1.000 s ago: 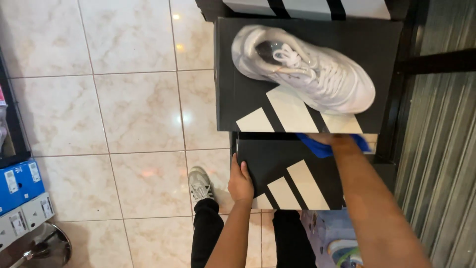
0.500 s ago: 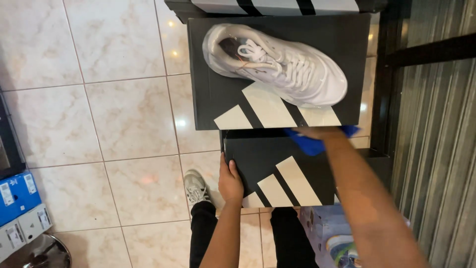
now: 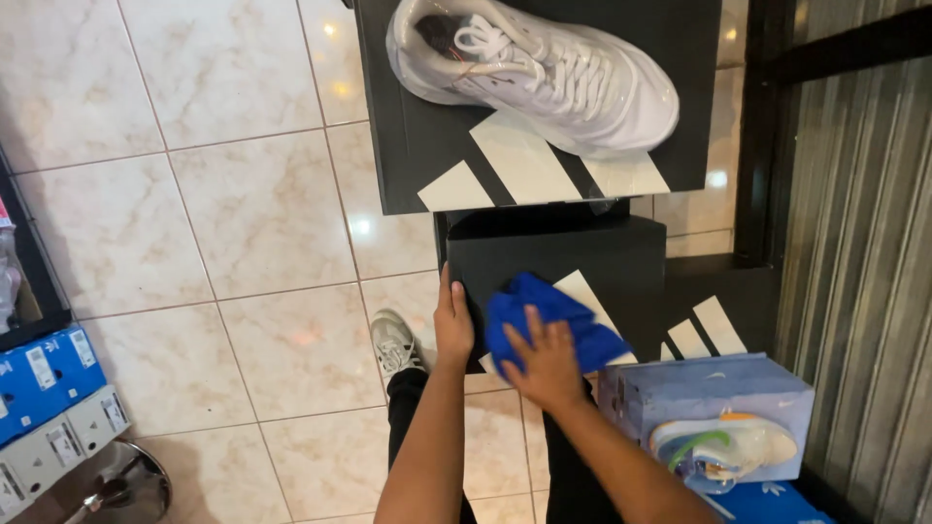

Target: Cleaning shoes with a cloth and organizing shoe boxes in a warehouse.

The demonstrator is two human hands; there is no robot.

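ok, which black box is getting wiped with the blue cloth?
The lower black box, under the blue cloth and both hands. The upper black box carries the white shoe.

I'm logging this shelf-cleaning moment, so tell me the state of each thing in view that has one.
Left hand: open, flat against the side of the lower black cardboard shoe box.
Right hand: pressing the crumpled blue cloth onto that box's lid.
Lower box: closed.
Upper black shoe box: closed, white laced sneaker resting on top.
Pale blue shoe box: closed.

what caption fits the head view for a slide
Right hand presses a blue cloth on a black shoebox; left hand steadies its edge.
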